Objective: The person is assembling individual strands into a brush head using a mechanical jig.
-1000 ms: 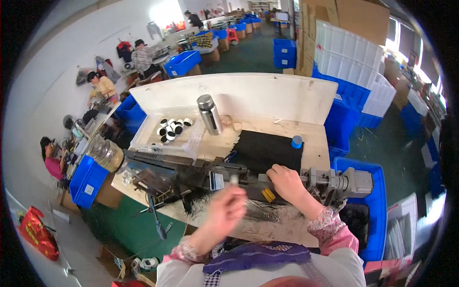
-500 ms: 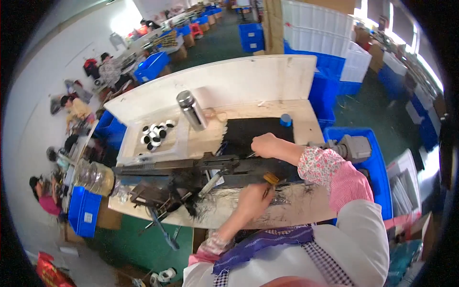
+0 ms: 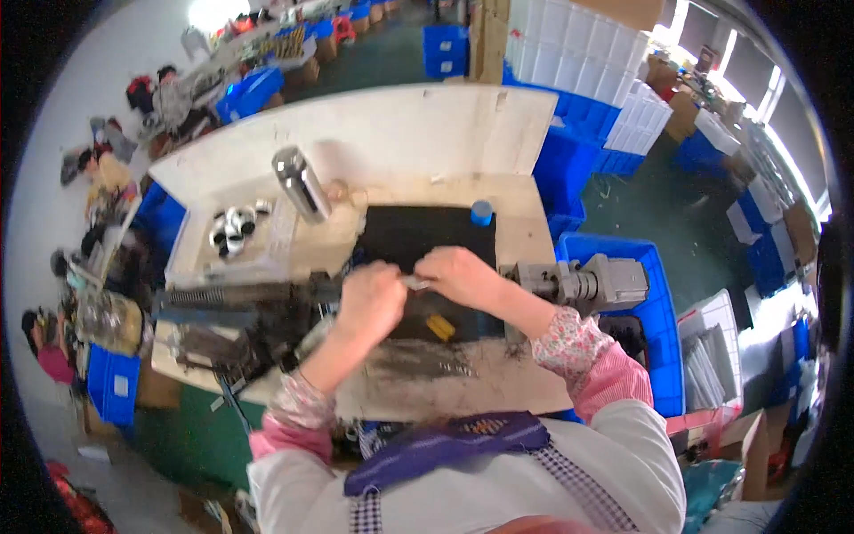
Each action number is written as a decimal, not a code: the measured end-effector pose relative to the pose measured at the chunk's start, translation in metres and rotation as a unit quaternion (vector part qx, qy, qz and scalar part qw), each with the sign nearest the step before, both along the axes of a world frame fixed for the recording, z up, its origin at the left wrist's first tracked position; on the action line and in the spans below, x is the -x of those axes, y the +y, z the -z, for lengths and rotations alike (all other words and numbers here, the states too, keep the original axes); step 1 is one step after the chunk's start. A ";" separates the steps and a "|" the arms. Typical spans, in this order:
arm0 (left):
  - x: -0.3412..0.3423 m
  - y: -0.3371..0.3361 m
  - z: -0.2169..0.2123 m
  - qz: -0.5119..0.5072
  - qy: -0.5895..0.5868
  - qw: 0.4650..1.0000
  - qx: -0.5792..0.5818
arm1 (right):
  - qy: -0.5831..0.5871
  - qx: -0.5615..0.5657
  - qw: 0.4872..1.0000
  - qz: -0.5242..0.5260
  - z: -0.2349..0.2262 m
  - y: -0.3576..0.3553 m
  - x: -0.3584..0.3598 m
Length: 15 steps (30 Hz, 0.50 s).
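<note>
My left hand (image 3: 372, 301) and my right hand (image 3: 455, 273) meet over the front edge of a black mat (image 3: 427, 233) on the wooden workbench (image 3: 525, 231). Between them they pinch a small pale metal part (image 3: 414, 282). Both hands are closed on it. A long dark machine rail (image 3: 240, 295) runs left from under my left hand. A yellow-handled tool (image 3: 439, 327) lies just below my hands. A heap of thin metal rods (image 3: 427, 363) lies on the bench in front of me.
A steel flask (image 3: 301, 184) stands at the back left beside a clear tray of black-and-white round parts (image 3: 233, 230). A blue cap (image 3: 481, 213) sits on the mat's far corner. A grey motor (image 3: 587, 283) rests over a blue crate (image 3: 654, 303) at the right. Other people sit at far left.
My left hand rose from the rods at the bench front to the mat. My right hand came in to meet it, and both now hold the small part.
</note>
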State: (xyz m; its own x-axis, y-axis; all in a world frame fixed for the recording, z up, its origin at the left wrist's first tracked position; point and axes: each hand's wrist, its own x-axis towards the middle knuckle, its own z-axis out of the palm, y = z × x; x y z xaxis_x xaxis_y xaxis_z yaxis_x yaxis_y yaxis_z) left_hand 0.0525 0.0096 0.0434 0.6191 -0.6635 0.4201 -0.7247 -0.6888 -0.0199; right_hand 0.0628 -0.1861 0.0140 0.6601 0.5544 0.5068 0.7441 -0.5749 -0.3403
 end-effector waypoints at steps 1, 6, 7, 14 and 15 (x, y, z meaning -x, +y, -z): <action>-0.003 0.006 0.001 0.026 -0.066 0.997 -0.018 | -0.005 -0.012 1.000 -0.008 -0.001 0.003 0.002; 0.009 0.027 -0.016 -0.033 -0.154 0.987 0.031 | 0.078 -0.184 0.979 -0.024 -0.010 0.021 0.001; 0.014 0.027 -0.009 -0.037 -0.195 0.970 0.140 | 0.089 -0.196 0.976 -0.015 -0.014 0.025 0.001; 0.079 0.038 0.067 -0.048 0.575 0.478 0.662 | 0.112 -0.068 0.991 -0.010 0.009 0.046 -0.018; 0.068 0.050 0.059 0.011 0.628 0.358 0.691 | 0.118 -0.078 0.990 -0.006 0.010 0.043 -0.018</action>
